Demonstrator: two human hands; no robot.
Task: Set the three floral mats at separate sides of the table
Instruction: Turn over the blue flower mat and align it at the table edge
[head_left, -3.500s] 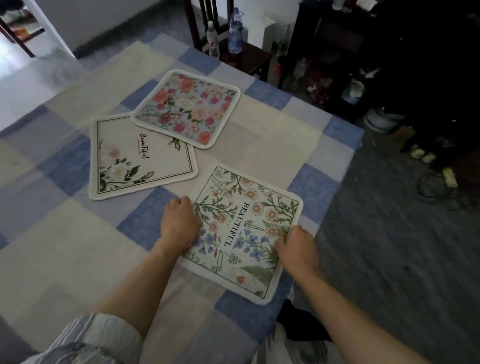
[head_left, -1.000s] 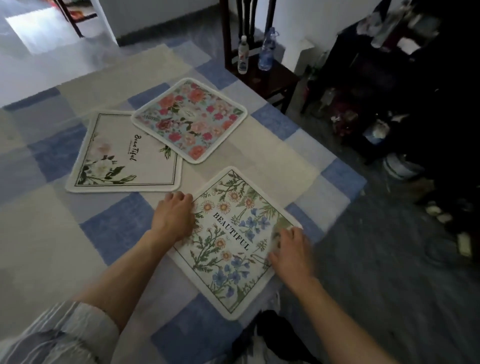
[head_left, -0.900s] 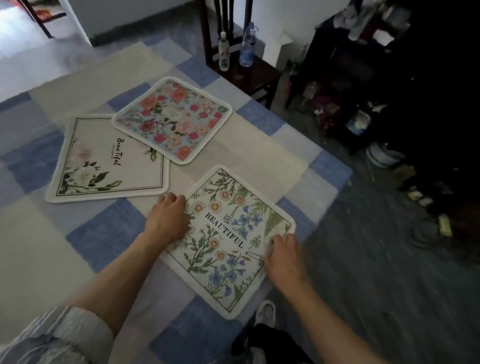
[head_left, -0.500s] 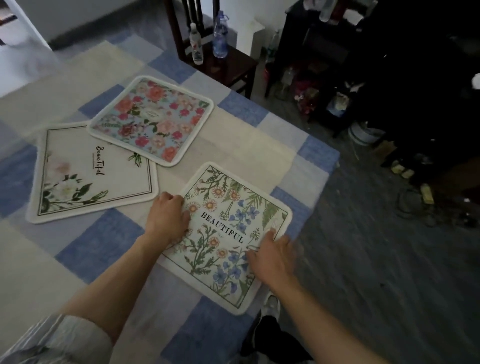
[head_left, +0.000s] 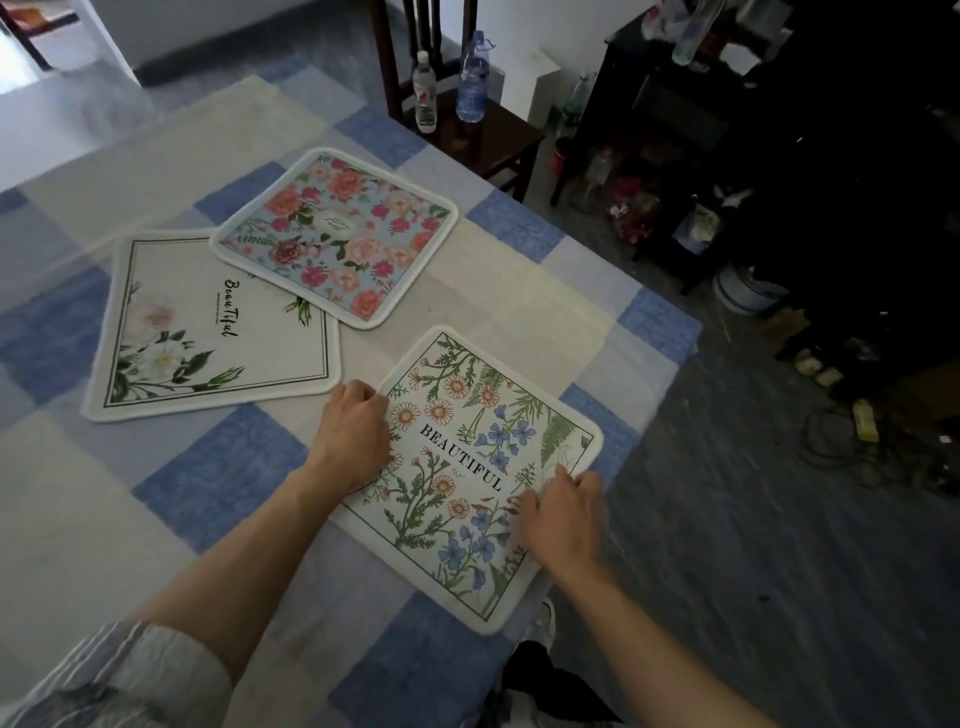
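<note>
Floral mats, all three of them, lie on the blue-checked table (head_left: 208, 493), and only the nearest one is being handled. That wildflower mat (head_left: 467, 467), lettered BEAUTIFUL, sits at the near right corner of the table, its right border running close along the table's edge. Over the last few seconds it has been swivelled about a quarter turn on the spot. The lettering used to run along the table's edge and now runs across, toward that edge. The mat has not travelled and keeps the same corner.

The left hand (head_left: 353, 431) rests on the mat's left border near its far corner, fingers bent and bunched together. Whether they nip the border or only bear down on it I cannot tell. The right hand (head_left: 563, 514) has slid a little up the right border and lies flat, fingers nearly straight and close together, tips pressing the mat near its right corner.

The white rose mat (head_left: 208, 332) and the pink rose mat (head_left: 337, 234) are where they were, in the middle of the table, with the pink one's edge lapping over the white one's far right corner.

By my reckoning the first mat is about settled at this side and is only being squared up. That leaves the job roughly a third done, since the other two have yet to be parted and carried to sides of their own.
</note>
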